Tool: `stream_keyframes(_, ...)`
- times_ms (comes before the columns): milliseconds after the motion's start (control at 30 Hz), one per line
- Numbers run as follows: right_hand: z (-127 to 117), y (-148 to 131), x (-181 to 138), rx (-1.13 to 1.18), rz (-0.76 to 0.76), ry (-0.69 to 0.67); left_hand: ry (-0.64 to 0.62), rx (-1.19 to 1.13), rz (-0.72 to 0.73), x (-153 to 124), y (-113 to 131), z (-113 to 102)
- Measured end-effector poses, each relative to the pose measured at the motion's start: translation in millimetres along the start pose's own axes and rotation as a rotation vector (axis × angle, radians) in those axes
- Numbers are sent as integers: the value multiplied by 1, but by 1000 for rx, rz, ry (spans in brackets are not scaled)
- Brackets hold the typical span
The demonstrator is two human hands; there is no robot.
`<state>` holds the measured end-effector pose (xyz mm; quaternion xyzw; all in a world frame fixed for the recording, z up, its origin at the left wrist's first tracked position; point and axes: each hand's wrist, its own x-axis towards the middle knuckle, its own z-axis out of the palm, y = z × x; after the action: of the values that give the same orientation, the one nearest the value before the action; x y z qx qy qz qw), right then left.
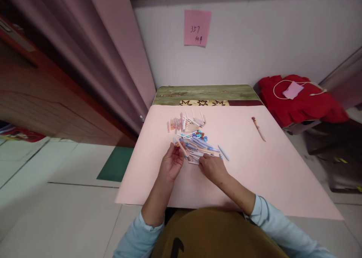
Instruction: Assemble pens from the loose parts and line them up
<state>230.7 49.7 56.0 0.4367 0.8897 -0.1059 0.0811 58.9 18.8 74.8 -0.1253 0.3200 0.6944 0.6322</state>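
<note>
My left hand point(172, 160) holds a pale orange pen barrel point(181, 148) tilted over a pink sheet point(254, 167) that covers the table. My right hand point(212, 167) rests on the sheet with its fingertips among a heap of pen parts point(198, 145): blue and white barrels, thin refills, small blue caps. Whether it grips one of them is hidden by the fingers. A row of orange barrels point(174, 124) lies behind the heap at the left. A single light blue barrel point(223, 152) lies to the right of the heap.
One finished orange pen point(258, 128) lies alone at the right of the sheet. The green table edge point(206, 92) meets a wall with a pink note point(197, 28). Red cloth point(302, 103) with a white cable lies at right; a curtain point(113, 62) hangs at left.
</note>
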Motion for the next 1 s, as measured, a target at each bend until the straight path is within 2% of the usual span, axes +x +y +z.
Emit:
stream_keyframes(167, -1, 4, 2, -9, -91, 13, -27, 1, -35, -2, -5, -1)
stream_keyframes(267, -4, 18, -3, 105, -83, 104, -47, 2, -59, -3, -7, -2)
stream_keyframes(367, -12, 36, -6, 435, 20, 272, -42, 25, -82, -4, -11, -1)
stream_keyframes(433, -20, 45, -5, 787, 69, 378, -48, 40, -115, -6, -17, 2)
stream_keyframes(500, -30, 50, -1, 1155, 81, 426, -64, 60, -157, -8, -25, 6)
stream_keyframes(600, -46, 49, 10, 1547, 119, 413, -78, 117, -206, -14, -39, 13)
stream_keyframes(700, -56, 44, 21, 1741, 191, 388, -84, 176, -243, -21, -52, 18)
stream_keyframes(900, -50, 41, 27, 1815, 170, 214, -108, 204, -286, -27, -63, 20)
stream_keyframes(1000, -46, 44, 25, 1830, 182, 206, -116, 222, -294, -27, -65, 19)
